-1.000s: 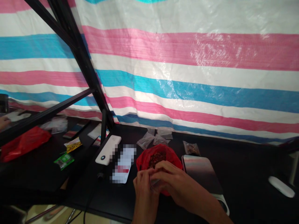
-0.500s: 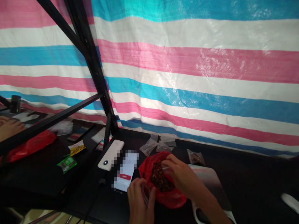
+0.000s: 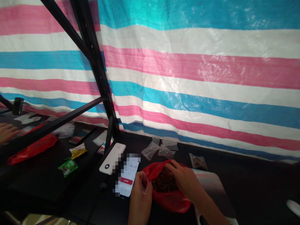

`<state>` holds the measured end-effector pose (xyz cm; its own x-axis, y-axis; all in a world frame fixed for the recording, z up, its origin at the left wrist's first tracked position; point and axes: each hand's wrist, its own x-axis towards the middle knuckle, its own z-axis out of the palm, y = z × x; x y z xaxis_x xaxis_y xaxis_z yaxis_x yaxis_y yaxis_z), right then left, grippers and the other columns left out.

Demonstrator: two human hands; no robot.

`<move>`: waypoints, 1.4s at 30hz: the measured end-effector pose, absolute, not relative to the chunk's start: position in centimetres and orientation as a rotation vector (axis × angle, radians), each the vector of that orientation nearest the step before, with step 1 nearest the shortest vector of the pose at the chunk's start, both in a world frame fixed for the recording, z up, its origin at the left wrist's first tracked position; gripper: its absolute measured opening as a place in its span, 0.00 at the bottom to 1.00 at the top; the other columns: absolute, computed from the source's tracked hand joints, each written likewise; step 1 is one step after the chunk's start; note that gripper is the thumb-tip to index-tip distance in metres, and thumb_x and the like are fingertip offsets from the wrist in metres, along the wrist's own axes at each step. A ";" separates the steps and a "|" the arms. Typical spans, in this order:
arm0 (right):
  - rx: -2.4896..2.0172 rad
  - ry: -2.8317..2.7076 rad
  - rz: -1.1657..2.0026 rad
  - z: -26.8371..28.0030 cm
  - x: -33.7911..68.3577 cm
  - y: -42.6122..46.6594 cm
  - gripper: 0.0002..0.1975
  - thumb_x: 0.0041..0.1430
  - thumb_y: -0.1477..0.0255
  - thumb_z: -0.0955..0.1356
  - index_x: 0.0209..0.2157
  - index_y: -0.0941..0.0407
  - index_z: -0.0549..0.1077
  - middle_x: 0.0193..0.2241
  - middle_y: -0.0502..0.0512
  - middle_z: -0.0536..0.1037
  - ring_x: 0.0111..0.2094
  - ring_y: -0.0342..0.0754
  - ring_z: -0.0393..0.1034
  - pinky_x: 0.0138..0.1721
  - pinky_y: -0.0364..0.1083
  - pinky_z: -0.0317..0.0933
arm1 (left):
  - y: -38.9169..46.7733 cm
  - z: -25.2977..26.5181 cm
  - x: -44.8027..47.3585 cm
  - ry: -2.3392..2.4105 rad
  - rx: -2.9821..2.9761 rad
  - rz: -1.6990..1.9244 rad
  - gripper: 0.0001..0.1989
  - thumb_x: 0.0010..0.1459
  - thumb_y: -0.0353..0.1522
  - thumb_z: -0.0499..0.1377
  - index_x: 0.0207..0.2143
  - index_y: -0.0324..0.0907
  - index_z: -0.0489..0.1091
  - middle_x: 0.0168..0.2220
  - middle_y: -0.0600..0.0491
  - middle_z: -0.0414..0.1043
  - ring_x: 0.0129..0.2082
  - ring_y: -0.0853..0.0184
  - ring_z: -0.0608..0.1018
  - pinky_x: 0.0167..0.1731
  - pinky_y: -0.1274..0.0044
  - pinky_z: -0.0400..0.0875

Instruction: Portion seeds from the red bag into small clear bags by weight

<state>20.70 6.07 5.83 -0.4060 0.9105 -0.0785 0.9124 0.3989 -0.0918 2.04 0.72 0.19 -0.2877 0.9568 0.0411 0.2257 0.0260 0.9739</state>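
My left hand is closed around a small clear plastic bag, whose mouth gapes upward between thumb and fingers. Just to its right a red plastic bag lies with its top spread wide, full of small dark-brown dried pieces; their kind is too small to tell. My right hand reaches over the far right rim of the red bag, fingers bent down into it. Its fingertips are partly hidden, and anything pinched there does not show.
A lit phone and a white power bank-like device lie left. Several clear bags and a filled bag lie behind; a silvery flat device is right. Beyond the black frame is another person's hand.
My right hand has dipped lower, fingers curling into the red bag. The left hand has turned slightly, holding the small clear bag upright. The camera view has shifted a little.
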 end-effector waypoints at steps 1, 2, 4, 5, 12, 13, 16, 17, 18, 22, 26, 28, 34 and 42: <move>1.708 2.631 -0.163 6.2 21.0 6.2 0.24 0.63 0.82 0.61 0.55 0.48 0.74 0.56 0.56 0.77 0.37 0.48 0.79 0.35 0.44 0.64 | 0.6 0.3 2.2 1.597 1.209 1.344 0.05 0.59 0.36 0.57 0.35 0.45 0.66 0.31 0.55 0.68 0.33 0.63 0.74 0.38 0.72 0.72; 1.704 2.658 -0.126 6.6 21.2 6.2 0.24 0.63 0.82 0.61 0.55 0.48 0.74 0.56 0.55 0.77 0.38 0.48 0.79 0.37 0.44 0.64 | 0.5 0.4 2.3 1.593 1.187 1.378 0.05 0.59 0.36 0.57 0.36 0.45 0.66 0.32 0.55 0.68 0.34 0.63 0.74 0.39 0.72 0.72; 1.680 2.710 -0.043 7.2 21.4 6.3 0.25 0.63 0.84 0.62 0.55 0.47 0.75 0.57 0.56 0.76 0.44 0.50 0.78 0.43 0.46 0.65 | 0.3 0.4 2.7 1.594 1.141 1.434 0.07 0.60 0.38 0.57 0.37 0.44 0.66 0.34 0.54 0.70 0.36 0.62 0.75 0.42 0.70 0.73; 1.661 2.724 -0.017 7.3 21.4 6.3 0.25 0.63 0.84 0.62 0.55 0.48 0.75 0.58 0.56 0.75 0.48 0.52 0.76 0.46 0.49 0.65 | 0.1 0.3 2.8 1.607 1.119 1.443 0.09 0.60 0.39 0.56 0.39 0.44 0.66 0.35 0.52 0.70 0.38 0.61 0.76 0.44 0.69 0.73; 1.599 2.649 -0.200 6.1 20.4 6.2 0.19 0.64 0.82 0.64 0.50 0.52 0.79 0.50 0.60 0.79 0.54 0.59 0.69 0.54 0.57 0.61 | -0.4 -1.2 3.3 1.625 1.085 1.246 0.24 0.65 0.41 0.53 0.59 0.40 0.62 0.60 0.40 0.68 0.62 0.56 0.72 0.62 0.61 0.64; 1.605 2.653 -0.213 5.9 20.2 6.2 0.18 0.64 0.81 0.64 0.50 0.53 0.79 0.51 0.61 0.78 0.54 0.60 0.68 0.55 0.58 0.60 | -0.3 -1.4 3.3 1.613 1.085 1.252 0.24 0.65 0.41 0.54 0.59 0.40 0.62 0.60 0.40 0.69 0.61 0.56 0.73 0.62 0.62 0.65; 1.590 2.678 -0.304 5.9 19.8 6.6 0.18 0.61 0.81 0.66 0.50 0.55 0.79 0.52 0.62 0.77 0.55 0.60 0.67 0.56 0.57 0.59 | 0.1 -1.8 3.6 1.528 1.078 1.313 0.22 0.64 0.39 0.55 0.57 0.41 0.64 0.57 0.41 0.73 0.58 0.56 0.76 0.60 0.63 0.68; 1.583 2.690 -0.343 5.9 19.7 6.7 0.19 0.59 0.80 0.66 0.50 0.55 0.79 0.52 0.61 0.78 0.54 0.59 0.67 0.56 0.56 0.59 | 0.2 -1.9 3.7 1.494 1.063 1.329 0.22 0.63 0.39 0.56 0.57 0.41 0.64 0.56 0.41 0.73 0.58 0.56 0.76 0.58 0.63 0.69; 1.579 2.702 -0.383 5.8 19.6 6.8 0.19 0.58 0.80 0.67 0.50 0.55 0.79 0.51 0.60 0.78 0.54 0.58 0.68 0.56 0.55 0.59 | 0.4 -2.1 3.8 1.465 1.043 1.341 0.22 0.63 0.39 0.57 0.56 0.41 0.64 0.56 0.41 0.74 0.57 0.56 0.77 0.58 0.63 0.70; 1.601 2.752 -0.551 5.4 19.4 6.9 0.22 0.55 0.81 0.66 0.51 0.53 0.78 0.50 0.57 0.79 0.52 0.54 0.71 0.55 0.51 0.61 | 0.5 -2.3 4.0 1.386 0.988 1.374 0.21 0.62 0.39 0.58 0.56 0.41 0.64 0.54 0.41 0.74 0.55 0.57 0.78 0.57 0.64 0.72; 1.601 2.825 -0.705 4.9 19.6 6.3 0.27 0.51 0.85 0.64 0.51 0.53 0.76 0.53 0.54 0.77 0.53 0.49 0.71 0.55 0.45 0.61 | -0.1 -1.6 3.6 1.380 1.110 1.298 0.20 0.64 0.40 0.57 0.56 0.43 0.65 0.55 0.43 0.73 0.58 0.56 0.76 0.59 0.62 0.70; 1.651 2.854 -0.824 4.7 19.9 5.9 0.28 0.50 0.86 0.63 0.51 0.53 0.74 0.54 0.54 0.77 0.53 0.47 0.71 0.55 0.44 0.61 | -0.4 -1.1 3.4 1.492 1.200 1.271 0.21 0.64 0.41 0.57 0.57 0.43 0.66 0.56 0.43 0.71 0.59 0.55 0.74 0.60 0.60 0.68; 1.946 2.736 -1.320 5.5 20.9 4.7 0.19 0.56 0.80 0.65 0.48 0.52 0.73 0.44 0.53 0.80 0.46 0.50 0.73 0.51 0.49 0.63 | -0.6 -0.8 2.8 1.785 1.244 1.441 0.29 0.59 0.44 0.60 0.57 0.39 0.63 0.53 0.42 0.68 0.55 0.52 0.73 0.58 0.56 0.68; 1.729 2.885 -1.458 10.1 18.7 1.9 0.18 0.62 0.80 0.66 0.50 0.48 0.75 0.49 0.49 0.77 0.49 0.47 0.72 0.53 0.45 0.62 | -0.2 0.1 2.9 1.606 1.363 1.270 0.11 0.58 0.40 0.59 0.39 0.44 0.71 0.36 0.49 0.75 0.37 0.57 0.78 0.40 0.64 0.76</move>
